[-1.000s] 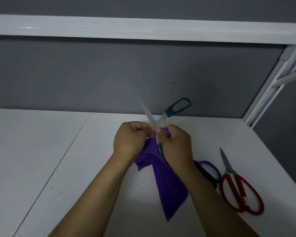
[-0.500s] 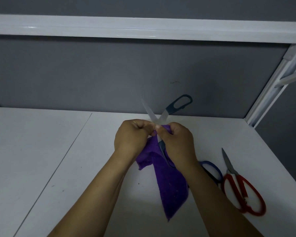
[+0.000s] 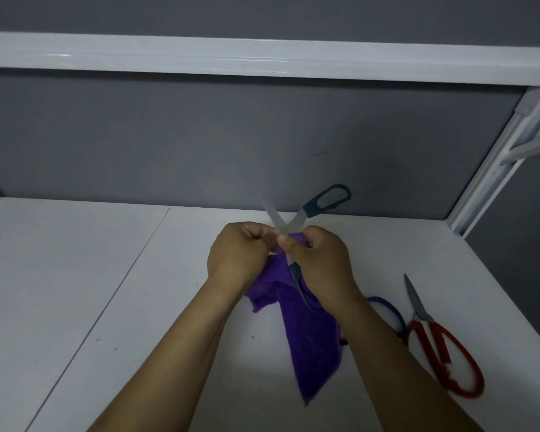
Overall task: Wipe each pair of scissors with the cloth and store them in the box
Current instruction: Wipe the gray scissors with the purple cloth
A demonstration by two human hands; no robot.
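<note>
Above the white table, a pair of scissors with dark teal handles [image 3: 325, 199] is spread open in an X. One blade tip and one handle stick up behind my hands. My left hand [image 3: 240, 254] is fisted round the purple cloth [image 3: 312, 341] at the blades. My right hand [image 3: 318, 260] grips the scissors near the pivot, thumb on the cloth, and the other handle runs under its palm. The cloth hangs down to the table between my forearms. No box is in view.
Red-handled scissors [image 3: 443, 353] lie shut on the table at the right. Blue-handled scissors [image 3: 390, 310] lie beside them, mostly hidden by my right forearm. A grey wall with a white rail [image 3: 262, 60] closes the back, and a white frame post [image 3: 496, 157] stands at the right.
Hardly anything has moved. My hands stay clasped at the blades with small shifts, and the upper teal handle has dipped slightly.
</note>
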